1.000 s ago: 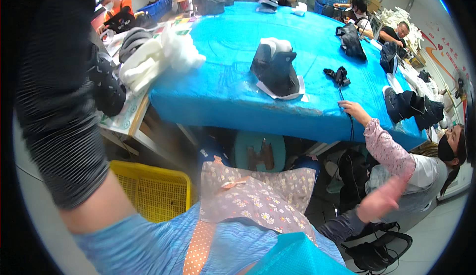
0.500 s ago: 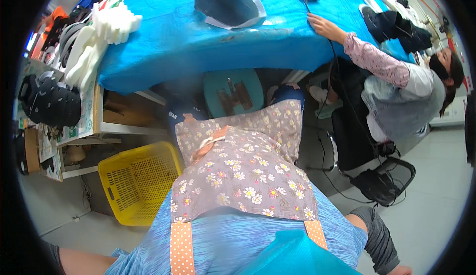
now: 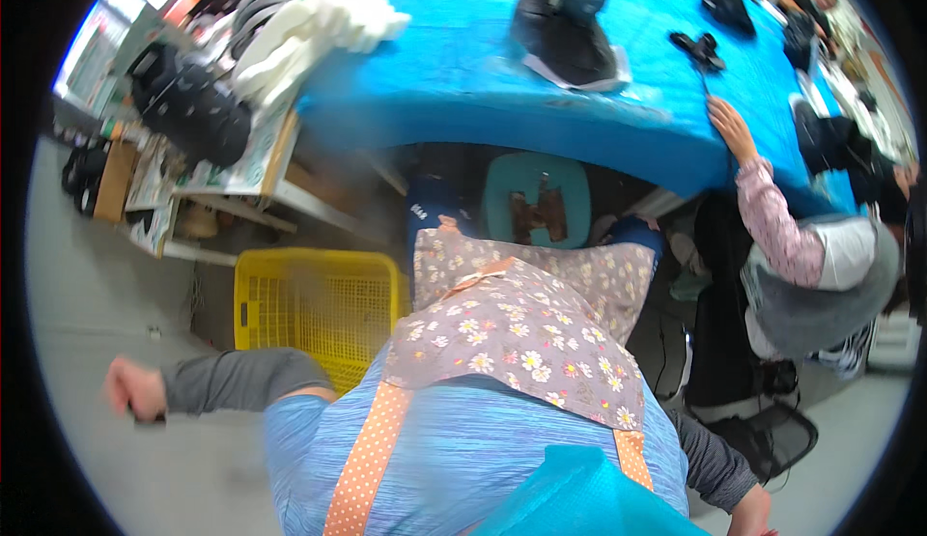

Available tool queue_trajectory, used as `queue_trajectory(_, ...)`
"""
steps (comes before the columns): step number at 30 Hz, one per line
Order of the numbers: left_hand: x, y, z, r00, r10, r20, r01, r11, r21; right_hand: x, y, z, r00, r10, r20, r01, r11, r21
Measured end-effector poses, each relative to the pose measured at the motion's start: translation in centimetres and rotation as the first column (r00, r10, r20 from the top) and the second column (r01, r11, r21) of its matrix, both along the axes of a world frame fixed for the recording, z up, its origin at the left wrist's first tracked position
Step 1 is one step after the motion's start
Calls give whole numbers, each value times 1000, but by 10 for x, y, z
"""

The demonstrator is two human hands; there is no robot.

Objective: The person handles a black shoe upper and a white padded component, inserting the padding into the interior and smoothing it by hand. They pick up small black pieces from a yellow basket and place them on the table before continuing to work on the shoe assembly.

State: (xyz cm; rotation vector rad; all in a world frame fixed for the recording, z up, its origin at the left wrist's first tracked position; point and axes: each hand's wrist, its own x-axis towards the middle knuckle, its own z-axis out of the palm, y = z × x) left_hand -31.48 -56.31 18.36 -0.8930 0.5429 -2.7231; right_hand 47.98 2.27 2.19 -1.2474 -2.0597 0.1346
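My left hand [image 3: 133, 388] is stretched out to the far left, beyond the yellow plastic basket [image 3: 253, 316]. It is blurred and its fingers look curled, with a small dark thing showing beneath them. Low on the right, my right hand [image 3: 751, 515] hangs beside my body, its fingers cut off by the picture's edge. Neither hand touches the blue-covered table [image 3: 435, 82]. A dark boot [image 3: 565, 43] with a white edge stands on that table, toward the middle.
A co-worker's hand [image 3: 734, 130] holds a dark cord at the table's right edge. Black shoes [image 3: 188, 106] and white shoe-shaped pieces [image 3: 319, 39] crowd the left shelf. A teal stool [image 3: 502, 183] sits under the table. Behind the co-worker is a black chair [image 3: 763, 439].
My view has swung left, so the table and boot appear farther right. My left hand has come into view at the left. My right hand still hangs low on the right.
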Motion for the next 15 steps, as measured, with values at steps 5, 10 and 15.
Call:
queue_trajectory(5,-21,1,-211,606,-155,780,72,988,140,24,162,-22,905,214,368,-252,966,60)
queue_trajectory(10,38,20,-326,305,-426,852,512,828,230,17,280,-10,744,393,540,-531,839,121)
queue_trajectory(15,101,59,-492,-220,-502,836,469,697,542,36,301,-13,795,350,495,-488,854,182)
